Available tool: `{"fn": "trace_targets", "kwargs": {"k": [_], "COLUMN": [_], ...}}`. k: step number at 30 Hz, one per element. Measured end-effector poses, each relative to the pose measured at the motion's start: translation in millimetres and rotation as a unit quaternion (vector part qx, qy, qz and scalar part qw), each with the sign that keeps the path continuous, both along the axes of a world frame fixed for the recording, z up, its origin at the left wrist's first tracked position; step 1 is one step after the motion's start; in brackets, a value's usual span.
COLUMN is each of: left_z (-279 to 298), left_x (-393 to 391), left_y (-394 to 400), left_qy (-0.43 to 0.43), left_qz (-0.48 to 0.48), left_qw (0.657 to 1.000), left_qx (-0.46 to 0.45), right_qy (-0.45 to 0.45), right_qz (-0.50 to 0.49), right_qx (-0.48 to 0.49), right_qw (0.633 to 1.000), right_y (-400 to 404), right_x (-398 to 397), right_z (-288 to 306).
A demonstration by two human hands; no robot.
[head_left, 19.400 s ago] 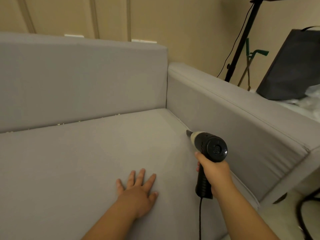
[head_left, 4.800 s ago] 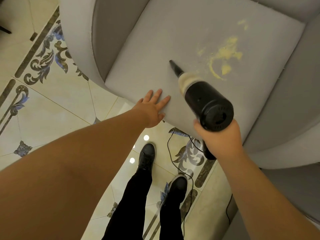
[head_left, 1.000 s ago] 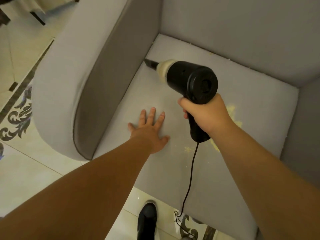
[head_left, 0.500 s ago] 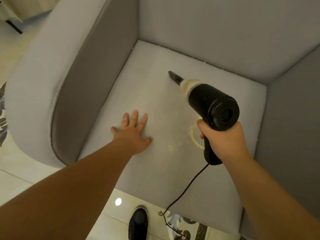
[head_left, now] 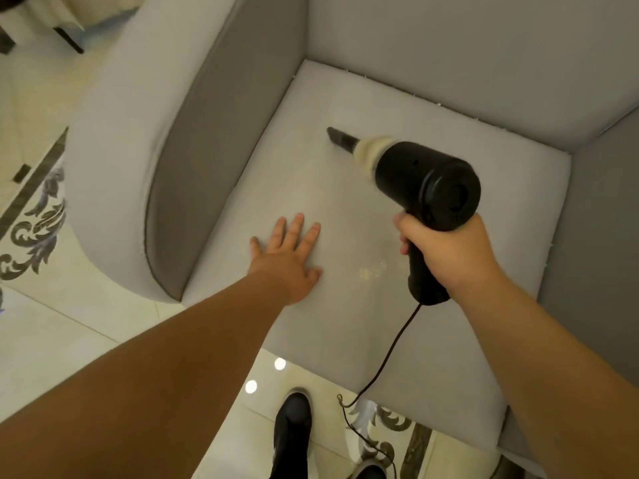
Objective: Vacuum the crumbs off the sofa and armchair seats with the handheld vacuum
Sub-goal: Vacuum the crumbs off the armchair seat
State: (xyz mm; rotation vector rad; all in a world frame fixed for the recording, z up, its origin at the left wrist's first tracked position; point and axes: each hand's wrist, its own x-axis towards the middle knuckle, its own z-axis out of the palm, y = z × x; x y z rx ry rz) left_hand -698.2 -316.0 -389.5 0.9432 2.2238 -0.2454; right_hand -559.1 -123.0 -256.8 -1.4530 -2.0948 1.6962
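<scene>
A grey armchair fills the head view, its seat cushion (head_left: 345, 323) facing me. My right hand (head_left: 449, 254) grips the handle of a black handheld vacuum (head_left: 425, 181). Its narrow nozzle (head_left: 340, 136) points toward the back left of the seat, close to the fabric. My left hand (head_left: 290, 257) lies flat on the cushion with fingers spread, left of the vacuum. A small patch of yellow crumbs (head_left: 371, 269) sits between my two hands. More crumbs may lie under the vacuum and my right hand, out of sight.
The armchair's rounded left arm (head_left: 138, 150) and right arm (head_left: 601, 236) wall in the seat, with the backrest (head_left: 466, 46) behind. The vacuum's black cord (head_left: 387, 361) drops over the seat's front edge to the patterned tile floor (head_left: 52, 323). My black shoe (head_left: 292, 426) stands below.
The larger yellow crumb streak near my right hand is no longer visible. The vacuum nozzle has shifted slightly toward the back left of the seat. My left hand stays flat on the cushion.
</scene>
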Motion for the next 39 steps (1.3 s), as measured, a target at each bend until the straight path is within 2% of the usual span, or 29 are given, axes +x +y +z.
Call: {"fn": "trace_targets", "kwargs": {"k": [5, 17, 21, 25, 28, 31, 33, 39], "left_z": [1, 2, 3, 6, 5, 5, 4, -1], "left_x": [19, 64, 78, 87, 93, 98, 99, 102], "left_y": [-23, -53, -45, -34, -25, -18, -17, -17], "left_qy": [-0.018, -0.001, -0.009, -0.005, 0.001, 0.001, 0.003, 0.012], "left_qz": [-0.003, -0.015, -0.027, -0.031, -0.023, -0.023, -0.023, -0.024], "left_qw": [1.0, 1.0, 1.0, 0.999, 1.0, 1.0, 1.0, 0.999], "left_qx": [0.021, 0.009, 0.004, 0.003, 0.001, -0.013, -0.021, -0.023], "right_qy": [-0.014, -0.049, -0.038, -0.022, -0.002, 0.011, 0.006, 0.007], "right_qz": [0.103, 0.25, 0.185, 0.029, -0.087, -0.157, -0.156, -0.072], "right_qx": [-0.01, -0.027, -0.013, 0.013, 0.012, -0.007, -0.009, -0.037], "right_qw": [0.995, 0.967, 0.982, 0.999, 0.996, 0.988, 0.988, 0.997], "right_y": [-41, -59, -53, -43, -34, -23, -22, -39], "right_x": [13, 61, 86, 110, 120, 132, 136, 129], "right_z": [-14, 3, 0, -1, 1, 0, -3, -10]}}
